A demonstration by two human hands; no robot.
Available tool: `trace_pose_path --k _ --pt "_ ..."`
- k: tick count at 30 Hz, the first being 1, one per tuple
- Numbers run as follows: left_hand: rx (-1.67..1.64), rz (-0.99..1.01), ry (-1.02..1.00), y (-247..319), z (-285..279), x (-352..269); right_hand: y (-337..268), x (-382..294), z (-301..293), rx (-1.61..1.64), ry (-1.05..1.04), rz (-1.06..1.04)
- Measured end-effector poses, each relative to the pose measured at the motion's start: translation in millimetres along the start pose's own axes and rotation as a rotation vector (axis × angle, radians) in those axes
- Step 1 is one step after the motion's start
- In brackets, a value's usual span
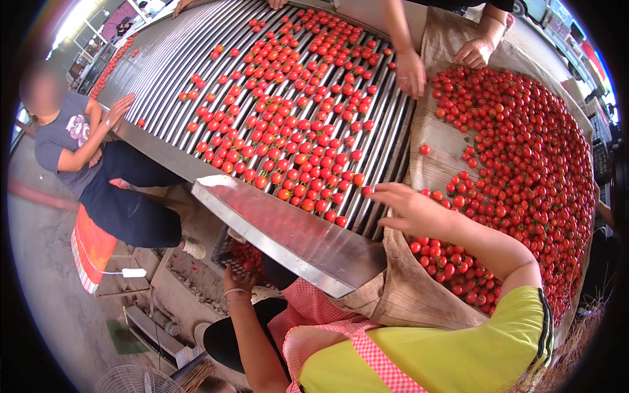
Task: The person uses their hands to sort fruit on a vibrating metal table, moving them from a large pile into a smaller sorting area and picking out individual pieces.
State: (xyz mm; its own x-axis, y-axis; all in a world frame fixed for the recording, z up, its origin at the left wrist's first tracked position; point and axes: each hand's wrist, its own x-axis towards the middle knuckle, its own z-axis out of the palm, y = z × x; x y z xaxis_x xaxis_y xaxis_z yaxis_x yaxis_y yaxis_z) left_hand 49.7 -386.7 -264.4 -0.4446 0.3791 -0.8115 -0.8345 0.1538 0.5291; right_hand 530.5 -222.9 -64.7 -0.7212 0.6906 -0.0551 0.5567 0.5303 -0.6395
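Observation:
My right hand [410, 209] reaches over the near right corner of a metal roller conveyor [172, 88], fingers spread, fingertips beside a red cherry tomato [367, 190]. Low on the left, under the metal side chute [295, 236], my left hand [239, 280] is at the edge of a dark plastic crate [223, 253] of small tomatoes; its fingers are partly hidden, so its grip is unclear. Many cherry tomatoes [280, 118] lie across the rollers. Right of the conveyor, a large heap of tomatoes [530, 172] rests on brown cloth [437, 162].
Across the conveyor, a co-worker's hands [411, 73] are at the rollers and the heap. Another person [83, 132] sits at the left, one hand on the conveyor edge. On the floor stand an orange-covered seat [93, 245] and a wire fan guard [137, 378]; a white power strip [134, 272] hangs nearby.

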Motion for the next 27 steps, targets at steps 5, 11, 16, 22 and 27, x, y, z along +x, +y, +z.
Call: trace_pose_path --k 5,11,16,22,27 --pt "0.717 1.141 -0.246 -3 116 -125 37 -114 -24 -0.274 -0.272 0.619" --pt "1.36 1.325 -1.215 -49 240 -284 12 -180 -25 -0.446 -0.51 1.03" --pt "2.276 0.628 -1.863 -147 259 -295 18 -179 -3 -0.584 -0.309 0.933" --pt "2.682 0.532 -1.834 -191 277 -300 54 -161 5 -0.427 0.1 0.957" --pt "2.751 0.5 -1.786 -211 275 -282 100 -85 12 -0.278 0.328 0.871"
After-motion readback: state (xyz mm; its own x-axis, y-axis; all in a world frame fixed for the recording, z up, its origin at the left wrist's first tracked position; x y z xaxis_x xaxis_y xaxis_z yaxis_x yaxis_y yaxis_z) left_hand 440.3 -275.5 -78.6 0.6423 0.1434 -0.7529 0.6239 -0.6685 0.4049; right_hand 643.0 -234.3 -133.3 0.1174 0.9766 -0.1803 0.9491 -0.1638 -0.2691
